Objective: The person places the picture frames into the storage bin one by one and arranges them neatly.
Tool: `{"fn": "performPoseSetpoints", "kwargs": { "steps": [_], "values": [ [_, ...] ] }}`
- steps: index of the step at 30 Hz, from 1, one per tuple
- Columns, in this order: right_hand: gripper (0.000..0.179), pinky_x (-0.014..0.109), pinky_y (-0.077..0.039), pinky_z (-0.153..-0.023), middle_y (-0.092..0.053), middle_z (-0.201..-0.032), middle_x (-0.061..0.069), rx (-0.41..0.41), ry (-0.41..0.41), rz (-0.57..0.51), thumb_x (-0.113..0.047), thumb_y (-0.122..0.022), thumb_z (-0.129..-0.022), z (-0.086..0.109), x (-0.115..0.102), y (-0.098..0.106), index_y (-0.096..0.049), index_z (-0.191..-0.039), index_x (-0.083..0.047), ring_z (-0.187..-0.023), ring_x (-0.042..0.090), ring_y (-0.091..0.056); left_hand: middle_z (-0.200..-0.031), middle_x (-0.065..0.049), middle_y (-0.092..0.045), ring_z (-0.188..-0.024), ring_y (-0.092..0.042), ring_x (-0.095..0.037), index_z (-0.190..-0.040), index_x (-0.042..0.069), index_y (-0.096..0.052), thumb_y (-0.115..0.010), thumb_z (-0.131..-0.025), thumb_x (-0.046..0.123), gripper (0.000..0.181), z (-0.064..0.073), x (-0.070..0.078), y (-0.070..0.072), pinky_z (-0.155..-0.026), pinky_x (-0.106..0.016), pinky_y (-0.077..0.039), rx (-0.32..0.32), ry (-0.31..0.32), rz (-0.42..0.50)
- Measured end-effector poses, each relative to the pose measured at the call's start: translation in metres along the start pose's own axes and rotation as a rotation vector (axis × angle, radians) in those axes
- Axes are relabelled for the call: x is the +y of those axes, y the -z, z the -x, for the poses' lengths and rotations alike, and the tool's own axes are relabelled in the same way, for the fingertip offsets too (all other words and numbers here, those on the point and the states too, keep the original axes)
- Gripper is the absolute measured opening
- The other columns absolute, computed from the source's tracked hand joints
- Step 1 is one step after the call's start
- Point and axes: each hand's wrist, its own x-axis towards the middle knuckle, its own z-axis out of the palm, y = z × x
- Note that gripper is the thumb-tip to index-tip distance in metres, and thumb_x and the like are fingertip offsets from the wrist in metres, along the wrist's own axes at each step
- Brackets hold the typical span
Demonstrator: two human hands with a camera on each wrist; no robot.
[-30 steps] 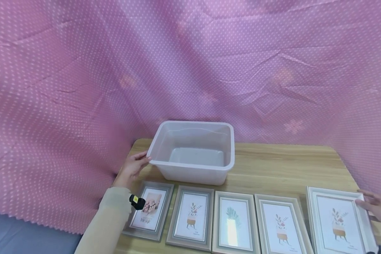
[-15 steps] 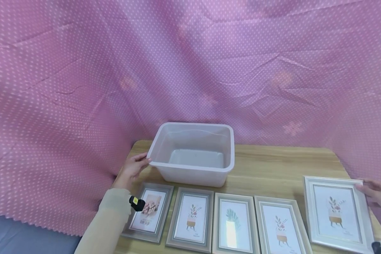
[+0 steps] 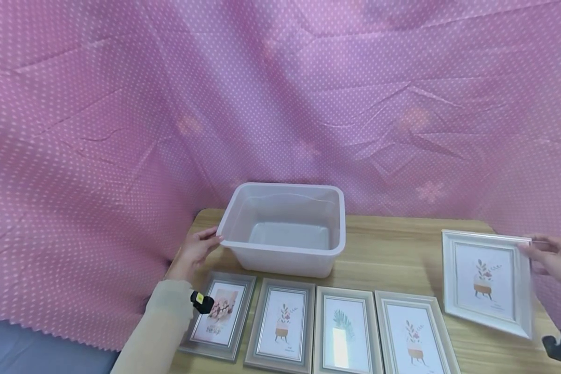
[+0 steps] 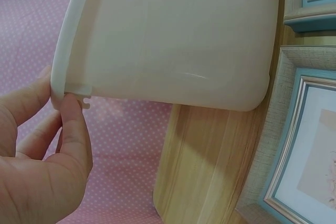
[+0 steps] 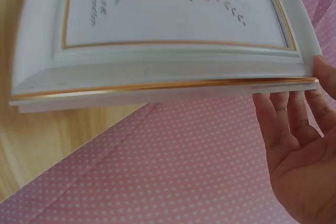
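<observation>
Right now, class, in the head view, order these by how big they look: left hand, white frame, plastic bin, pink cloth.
Largest to smallest:
pink cloth
plastic bin
white frame, held by the right hand
left hand

We count one white picture frame (image 3: 486, 283) and four grey-beige picture frames (image 3: 280, 324), five in all; one plastic tub (image 3: 282, 259); one desk (image 3: 397, 249); one left hand (image 3: 195, 254), one right hand (image 3: 556, 258); two black wrist devices (image 3: 202, 302).
</observation>
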Motion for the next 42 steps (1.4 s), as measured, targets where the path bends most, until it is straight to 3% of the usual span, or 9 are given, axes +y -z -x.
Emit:
{"fn": "performPoseSetpoints", "kwargs": {
  "steps": [8,10,12,15,19,27,33,37,42],
  "values": [
    [0.060,0.010,-0.048,-0.047,-0.039,-0.115,0.051,0.139,0.094,-0.027,-0.019,-0.059,-0.096,-0.004,-0.026,-0.003,-0.032,-0.126,0.025,-0.065,-0.015,-0.045,-0.138,-0.026,-0.044,-0.103,-0.059,-0.011,-0.138,-0.007,-0.042,-0.061,-0.092,0.002,0.050,0.000,0.000,-0.001,-0.095,-0.026,-0.048,0.011,0.014,0.002],
    [0.055,0.010,-0.047,-0.047,-0.062,-0.095,0.030,0.165,0.118,-0.061,-0.019,-0.063,-0.093,-0.005,-0.029,-0.004,-0.040,-0.123,0.021,-0.065,-0.020,-0.041,-0.139,-0.026,-0.043,-0.102,-0.059,-0.010,-0.138,-0.007,-0.042,-0.060,-0.093,0.001,0.049,-0.001,0.000,-0.002,-0.095,-0.027,-0.047,0.022,0.024,-0.001],
    [0.055,0.009,-0.046,-0.047,-0.065,-0.077,-0.002,0.179,0.120,-0.071,-0.021,-0.065,-0.092,-0.006,-0.033,-0.005,-0.042,-0.123,0.019,-0.064,-0.019,-0.044,-0.139,-0.026,-0.043,-0.100,-0.059,-0.009,-0.138,-0.006,-0.043,-0.060,-0.093,0.001,0.048,-0.002,-0.001,-0.002,-0.094,-0.026,-0.048,0.032,0.022,-0.004],
    [0.057,0.008,-0.045,-0.047,-0.065,-0.079,-0.006,0.195,0.108,-0.077,-0.026,-0.066,-0.091,-0.005,-0.043,-0.006,-0.044,-0.125,0.015,-0.064,-0.019,-0.044,-0.138,-0.028,-0.044,-0.099,-0.059,-0.010,-0.137,-0.007,-0.044,-0.060,-0.092,-0.001,0.048,-0.002,-0.001,-0.003,-0.093,-0.026,-0.048,0.046,0.012,0.011],
    [0.062,0.007,-0.046,-0.049,-0.057,-0.105,0.030,0.216,0.114,-0.062,-0.028,-0.066,-0.091,-0.004,-0.060,-0.010,-0.040,-0.127,0.015,-0.067,-0.021,-0.042,-0.138,-0.028,-0.043,-0.100,-0.059,-0.010,-0.137,-0.008,-0.043,-0.059,-0.092,-0.002,0.048,-0.002,-0.001,-0.003,-0.092,-0.024,-0.049,0.043,0.008,0.013],
    [0.056,0.003,-0.047,-0.057,-0.058,-0.108,0.020,0.273,0.176,-0.114,-0.026,-0.067,-0.091,-0.001,-0.105,-0.020,-0.044,-0.127,0.011,-0.072,-0.022,-0.045,-0.138,-0.027,-0.043,-0.110,-0.056,-0.018,-0.137,-0.007,-0.043,-0.059,-0.092,-0.001,0.048,-0.001,0.001,-0.005,-0.094,-0.025,-0.048,0.043,0.015,-0.009],
    [0.026,0.010,-0.052,-0.059,-0.053,-0.081,-0.029,0.373,0.209,-0.300,-0.013,-0.071,-0.087,-0.004,-0.142,-0.031,-0.055,-0.108,-0.009,-0.068,-0.015,-0.054,-0.139,-0.027,-0.042,-0.115,-0.053,-0.023,-0.138,-0.007,-0.042,-0.058,-0.093,-0.001,0.048,-0.002,0.002,-0.007,-0.095,-0.027,-0.046,0.045,0.010,-0.011],
    [0.026,0.011,-0.052,-0.060,-0.054,-0.080,-0.025,0.407,0.239,-0.358,-0.008,-0.071,-0.086,-0.004,-0.165,-0.038,-0.052,-0.101,-0.018,-0.067,-0.011,-0.057,-0.139,-0.028,-0.042,-0.114,-0.054,-0.022,-0.137,-0.008,-0.042,-0.059,-0.093,-0.001,0.048,-0.002,0.003,-0.008,-0.096,-0.027,-0.046,0.045,0.009,0.000],
    [0.029,0.011,-0.052,-0.060,-0.053,-0.084,-0.021,0.432,0.276,-0.312,-0.011,-0.073,-0.085,-0.003,-0.189,-0.045,-0.053,-0.106,-0.009,-0.070,-0.010,-0.056,-0.138,-0.028,-0.042,-0.109,-0.056,-0.018,-0.136,-0.008,-0.043,-0.059,-0.092,-0.002,0.047,-0.004,0.003,-0.008,-0.094,-0.026,-0.048,0.054,0.011,0.020]
  ]
}}
